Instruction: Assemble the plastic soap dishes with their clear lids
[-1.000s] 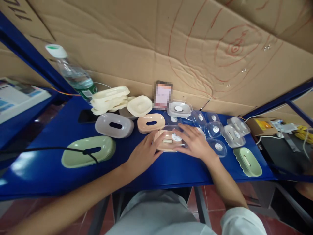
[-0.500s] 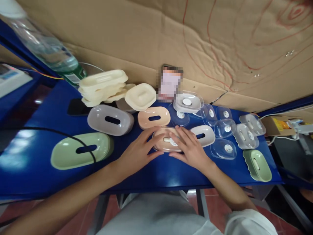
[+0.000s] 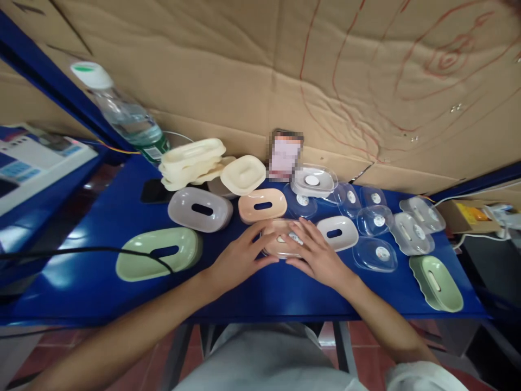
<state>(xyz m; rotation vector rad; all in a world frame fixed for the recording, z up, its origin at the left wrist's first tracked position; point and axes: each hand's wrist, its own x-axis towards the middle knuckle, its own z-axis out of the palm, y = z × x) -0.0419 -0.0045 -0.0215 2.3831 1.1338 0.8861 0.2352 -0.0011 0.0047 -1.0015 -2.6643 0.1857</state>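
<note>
Facing the cardboard wall (image 3: 203, 70), we have our arms over a blue table (image 3: 277, 296), a long green box (image 3: 136, 260) off to our left. Our left hand (image 3: 234, 263) and right hand (image 3: 323, 260) cup the lidded peach box (image 3: 280, 250) from either end, fingers bent and spread, grasping it between them. We see it on the table, in front of an open peach box (image 3: 248, 210) and just left of a white box (image 3: 347, 231). Our right fingers partly cover its small round label (image 3: 296, 238).
</note>
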